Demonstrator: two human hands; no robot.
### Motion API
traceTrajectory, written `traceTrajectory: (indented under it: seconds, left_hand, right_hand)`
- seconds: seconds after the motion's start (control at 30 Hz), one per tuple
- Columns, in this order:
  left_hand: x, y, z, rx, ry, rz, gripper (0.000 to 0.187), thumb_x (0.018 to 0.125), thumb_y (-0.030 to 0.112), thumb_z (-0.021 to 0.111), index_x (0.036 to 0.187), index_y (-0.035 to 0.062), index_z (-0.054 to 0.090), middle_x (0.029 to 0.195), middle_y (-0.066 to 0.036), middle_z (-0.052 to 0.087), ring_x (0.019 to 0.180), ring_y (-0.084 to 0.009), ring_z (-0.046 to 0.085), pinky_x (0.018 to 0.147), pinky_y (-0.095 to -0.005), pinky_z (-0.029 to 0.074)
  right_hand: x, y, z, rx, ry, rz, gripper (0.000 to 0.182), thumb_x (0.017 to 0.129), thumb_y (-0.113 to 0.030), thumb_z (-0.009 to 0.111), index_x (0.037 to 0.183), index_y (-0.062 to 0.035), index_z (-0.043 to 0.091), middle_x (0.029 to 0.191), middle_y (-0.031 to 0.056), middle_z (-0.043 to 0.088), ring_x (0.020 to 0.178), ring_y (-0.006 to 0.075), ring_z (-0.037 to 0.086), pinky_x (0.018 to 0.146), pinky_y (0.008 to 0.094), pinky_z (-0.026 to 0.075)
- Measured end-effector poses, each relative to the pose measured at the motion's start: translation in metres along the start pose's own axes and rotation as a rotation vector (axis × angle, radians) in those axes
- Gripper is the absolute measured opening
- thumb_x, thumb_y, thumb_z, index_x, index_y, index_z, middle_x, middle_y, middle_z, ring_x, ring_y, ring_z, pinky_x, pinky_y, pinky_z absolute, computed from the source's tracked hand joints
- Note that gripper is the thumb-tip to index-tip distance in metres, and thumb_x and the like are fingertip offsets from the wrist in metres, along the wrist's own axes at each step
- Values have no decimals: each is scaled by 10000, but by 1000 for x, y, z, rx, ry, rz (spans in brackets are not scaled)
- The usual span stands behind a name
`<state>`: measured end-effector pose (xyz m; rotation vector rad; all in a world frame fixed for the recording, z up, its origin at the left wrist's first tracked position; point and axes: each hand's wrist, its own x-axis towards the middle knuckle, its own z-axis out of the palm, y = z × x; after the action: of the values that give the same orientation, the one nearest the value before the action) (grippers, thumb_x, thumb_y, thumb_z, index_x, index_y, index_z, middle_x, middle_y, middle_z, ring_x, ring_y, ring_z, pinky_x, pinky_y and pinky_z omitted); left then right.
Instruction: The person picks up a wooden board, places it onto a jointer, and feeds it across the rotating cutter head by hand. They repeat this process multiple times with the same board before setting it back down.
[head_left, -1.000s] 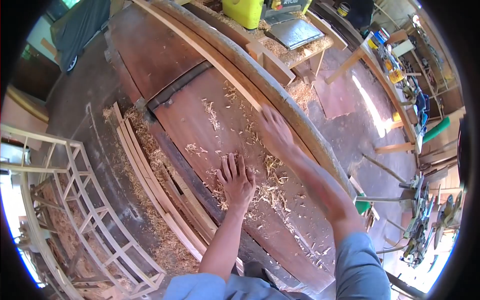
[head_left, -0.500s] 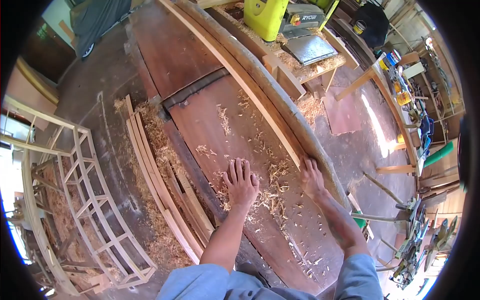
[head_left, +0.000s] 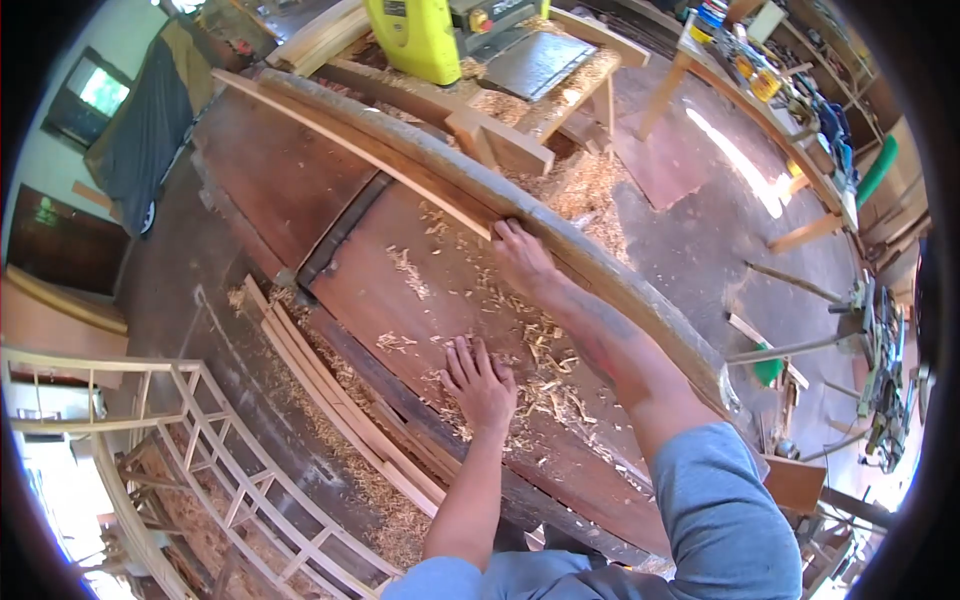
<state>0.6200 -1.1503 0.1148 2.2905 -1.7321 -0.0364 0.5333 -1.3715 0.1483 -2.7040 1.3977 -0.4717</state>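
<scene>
A long, narrow strip of pale wood [head_left: 400, 178] runs along the far side of the brown workbench [head_left: 370, 270], beside a thick plank with a rounded grey edge [head_left: 620, 268]. My right hand [head_left: 522, 258] is closed around the strip's near end, against the plank. My left hand [head_left: 482, 388] lies flat on the bench top with its fingers spread, holding nothing. Curled wood shavings [head_left: 550, 350] are scattered about both hands.
Beyond the plank stands a green planer [head_left: 415, 40] on a shavings-covered stand. Several wood strips [head_left: 340, 400] lie left of the bench, near a slatted wooden frame [head_left: 245, 490]. A cluttered side table [head_left: 745, 85] and clamps [head_left: 870, 370] are at right.
My right hand has moved forward along the plank, carrying the strip toward the bench's far end. My left hand stays flat on the bench. The view has turned.
</scene>
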Motion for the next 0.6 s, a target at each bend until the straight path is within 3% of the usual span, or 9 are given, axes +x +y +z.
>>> traceTrajectory:
  seconds: [0.1,0.3,0.33,0.4,0.47,0.6]
  left_hand:
    - [0,0,-3,-38,12,21,536,890,270,513,1385,70,473,1511,-189,360,1392,-382,328,1104,-613,216]
    - [4,-2,2,-62,36,-20,472,943,286,482,1366,79,509,1496,-187,384,1381,-379,352,1093,-616,241]
    - [5,-2,1,-97,1,-31,471,945,283,484,1369,80,506,1488,-189,394,1381,-378,354,1091,-617,246]
    - [5,-4,0,-127,-17,-79,477,940,282,499,1377,93,504,1481,-177,409,1381,-369,359,1094,-615,247]
    - [6,-6,-4,-155,-26,-57,491,933,282,516,1393,113,495,1495,-158,400,1383,-359,359,1090,-611,254]
    - [7,-10,-10,-241,-117,-99,513,922,314,544,1401,135,505,1493,-140,418,1382,-324,372,1126,-571,183]
  right_hand:
    - [36,-2,16,-13,78,-58,134,761,-69,609,834,-31,715,1037,90,584,1025,235,557,844,319,552]
    - [117,-15,43,-64,82,-120,149,743,-58,605,830,-10,717,1024,104,608,1041,256,573,885,338,527]
    - [132,-16,46,-52,33,-123,224,772,-11,562,972,22,657,1033,123,594,1052,278,573,887,381,516]
    - [164,-24,57,-45,75,-116,180,757,-50,586,879,-3,708,1019,119,619,1035,274,595,885,366,528]
    - [198,-29,70,-80,63,-129,178,787,-73,593,939,-27,675,992,101,624,1027,285,598,878,396,512]
    - [270,-35,95,-62,112,-210,114,837,-120,602,867,-48,685,965,153,648,916,354,649,809,461,525]
